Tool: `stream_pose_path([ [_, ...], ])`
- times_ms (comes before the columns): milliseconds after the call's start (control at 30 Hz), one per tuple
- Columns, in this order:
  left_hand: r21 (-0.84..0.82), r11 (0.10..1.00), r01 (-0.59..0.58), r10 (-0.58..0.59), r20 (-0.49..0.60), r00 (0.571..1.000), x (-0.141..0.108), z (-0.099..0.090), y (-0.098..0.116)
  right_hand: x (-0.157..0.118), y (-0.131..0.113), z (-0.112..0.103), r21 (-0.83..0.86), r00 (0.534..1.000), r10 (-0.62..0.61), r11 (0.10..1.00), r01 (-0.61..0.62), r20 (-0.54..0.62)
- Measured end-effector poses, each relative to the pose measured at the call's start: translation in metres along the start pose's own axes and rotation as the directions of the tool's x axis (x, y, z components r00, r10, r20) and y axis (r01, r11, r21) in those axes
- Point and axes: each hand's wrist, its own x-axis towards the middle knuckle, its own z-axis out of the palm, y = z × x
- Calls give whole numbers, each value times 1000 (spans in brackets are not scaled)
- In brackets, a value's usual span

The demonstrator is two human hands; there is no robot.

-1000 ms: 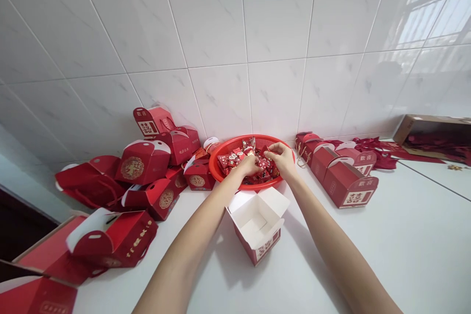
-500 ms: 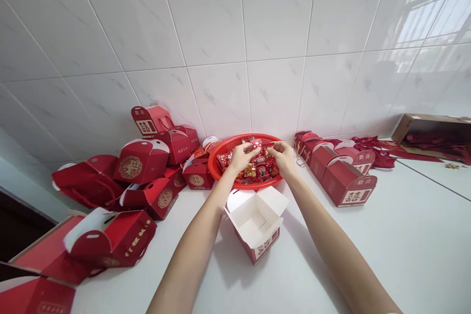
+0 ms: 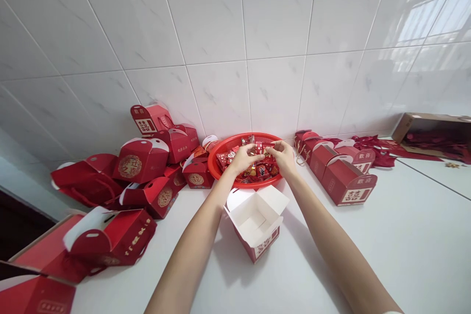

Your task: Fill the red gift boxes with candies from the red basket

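Both my hands are over a red plastic basket (image 3: 224, 146) that holds several wrapped candies (image 3: 262, 171). With its thumb and fingers curled, my left hand (image 3: 243, 159) closes on a wrapped candy at the middle of the pile; the fingertips partly cover it. My right hand (image 3: 284, 158) pinches a small red-wrapped candy near the basket's right side, also partly hidden by fingers. Between my forearms, just in front of the basket, stands a red gift box (image 3: 253, 216). Its flaps are spread, and its white inside shows nothing in it.
On the left lie several red gift boxes (image 3: 142, 159), some stacked. More boxes (image 3: 346, 181) stand in a row to the right. Behind them are dark red ribbons (image 3: 373, 152) and a cardboard box (image 3: 412, 125) with red contents. A tiled wall (image 3: 217, 93) rises behind the table.
My left hand has shifted slightly to the right among the candies, its thumb closer to my right hand. The right hand has barely moved. The gift box stays in place.
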Motion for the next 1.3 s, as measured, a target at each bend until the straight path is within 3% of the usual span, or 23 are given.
stream_pose_path([
  [333, -104, 994, -13, 22, 83, 996, -5, 2, 14, -3, -14, -2, 142, 982, 173, 973, -182, 75],
  [867, -172, 985, 15, -18, -18, 1000, -1, 2, 8, -1, -11, -2, 83, 991, 109, 990, -116, 77],
  [1300, -145, 988, 49, -47, 22, 999, -1, -1, 1, -2, -12, -1, 125, 986, 140, 981, -151, 92],
])
